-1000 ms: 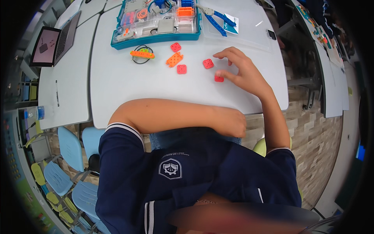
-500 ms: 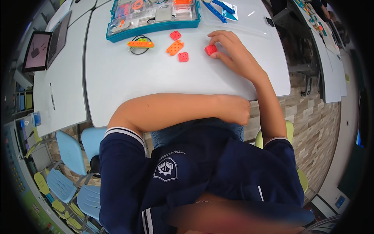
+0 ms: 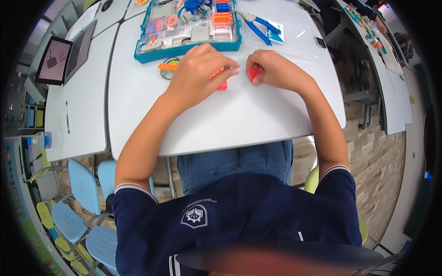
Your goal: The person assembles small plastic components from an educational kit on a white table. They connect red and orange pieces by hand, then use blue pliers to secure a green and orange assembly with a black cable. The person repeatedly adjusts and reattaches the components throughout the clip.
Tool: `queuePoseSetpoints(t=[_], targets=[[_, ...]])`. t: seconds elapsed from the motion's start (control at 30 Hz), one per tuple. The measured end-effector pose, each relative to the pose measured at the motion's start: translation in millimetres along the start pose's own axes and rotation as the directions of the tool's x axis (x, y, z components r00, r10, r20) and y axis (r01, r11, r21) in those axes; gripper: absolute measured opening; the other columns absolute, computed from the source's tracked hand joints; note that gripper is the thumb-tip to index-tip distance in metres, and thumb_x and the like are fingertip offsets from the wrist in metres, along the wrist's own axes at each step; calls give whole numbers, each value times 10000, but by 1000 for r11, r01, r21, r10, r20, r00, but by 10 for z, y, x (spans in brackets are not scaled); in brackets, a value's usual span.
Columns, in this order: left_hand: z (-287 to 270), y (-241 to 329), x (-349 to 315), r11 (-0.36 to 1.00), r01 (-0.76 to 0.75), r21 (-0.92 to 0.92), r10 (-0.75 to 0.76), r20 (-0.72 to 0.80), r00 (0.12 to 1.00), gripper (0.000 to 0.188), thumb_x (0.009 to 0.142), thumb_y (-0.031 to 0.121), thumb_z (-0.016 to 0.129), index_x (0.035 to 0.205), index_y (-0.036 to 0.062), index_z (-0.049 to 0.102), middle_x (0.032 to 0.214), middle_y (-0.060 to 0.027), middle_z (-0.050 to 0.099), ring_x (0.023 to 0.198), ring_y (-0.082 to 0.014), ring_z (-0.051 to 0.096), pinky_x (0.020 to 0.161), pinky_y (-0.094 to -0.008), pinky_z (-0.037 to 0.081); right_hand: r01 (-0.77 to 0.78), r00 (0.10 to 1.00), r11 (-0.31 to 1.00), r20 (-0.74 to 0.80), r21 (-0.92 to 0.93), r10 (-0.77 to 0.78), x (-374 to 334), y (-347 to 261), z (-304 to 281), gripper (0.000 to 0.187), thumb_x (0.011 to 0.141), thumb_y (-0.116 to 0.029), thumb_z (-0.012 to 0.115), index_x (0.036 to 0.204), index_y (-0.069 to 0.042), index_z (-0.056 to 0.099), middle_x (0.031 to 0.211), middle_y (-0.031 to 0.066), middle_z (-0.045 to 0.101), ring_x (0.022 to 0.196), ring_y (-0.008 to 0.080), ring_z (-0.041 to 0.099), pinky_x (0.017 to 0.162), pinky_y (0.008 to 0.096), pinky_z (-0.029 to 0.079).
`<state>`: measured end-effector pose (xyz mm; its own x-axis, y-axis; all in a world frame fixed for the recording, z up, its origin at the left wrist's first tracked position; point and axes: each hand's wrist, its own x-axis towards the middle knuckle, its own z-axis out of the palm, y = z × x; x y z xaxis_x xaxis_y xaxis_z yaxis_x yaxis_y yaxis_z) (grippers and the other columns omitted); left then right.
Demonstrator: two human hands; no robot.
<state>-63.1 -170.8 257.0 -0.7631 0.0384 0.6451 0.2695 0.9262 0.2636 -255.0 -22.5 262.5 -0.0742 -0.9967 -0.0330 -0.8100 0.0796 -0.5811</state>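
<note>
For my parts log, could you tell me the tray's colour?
Teal, seen in the head view: tray.

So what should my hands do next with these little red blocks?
Probably bring the two hands together. The right hand pinches a small red block, and the left hand covers other red and orange pieces just beside it on the white table. They lie only a short gap apart, so joining looks like the closest step.

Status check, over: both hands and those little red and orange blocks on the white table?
Left hand resting over orange pieces. Right hand pinching red block. Teal parts tray just beyond, nothing between hands.
</note>
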Motion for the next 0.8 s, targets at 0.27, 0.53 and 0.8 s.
queuePoseSetpoints(t=[0.27,0.53,0.8], targets=[[-53,124,-125,965,111,237,-164,215,963,414,646,295,862,956,58,723,1003,-60,634,924,-241,559,838,-376,425,-30,999,999,44,12,29,-95,-44,-43,262,708,39,757,947,-1,658,927,145,658,908,303,639,789,375,519],[-1,117,-144,949,221,226,-280,278,919,279,704,205,840,881,58,682,944,-69,643,938,-248,556,855,-380,425,27,992,999,-126,19,-25,-111,-34,46,279,688,81,746,933,-17,656,846,104,669,770,245,625,751,344,509],[64,174,-166,945,242,220,-294,247,923,240,732,159,821,888,75,659,924,-52,650,916,-247,550,865,-382,414,14,963,998,-271,59,2,-100,67,-8,193,753,51,732,927,-28,707,820,67,703,739,174,650,711,298,514]])
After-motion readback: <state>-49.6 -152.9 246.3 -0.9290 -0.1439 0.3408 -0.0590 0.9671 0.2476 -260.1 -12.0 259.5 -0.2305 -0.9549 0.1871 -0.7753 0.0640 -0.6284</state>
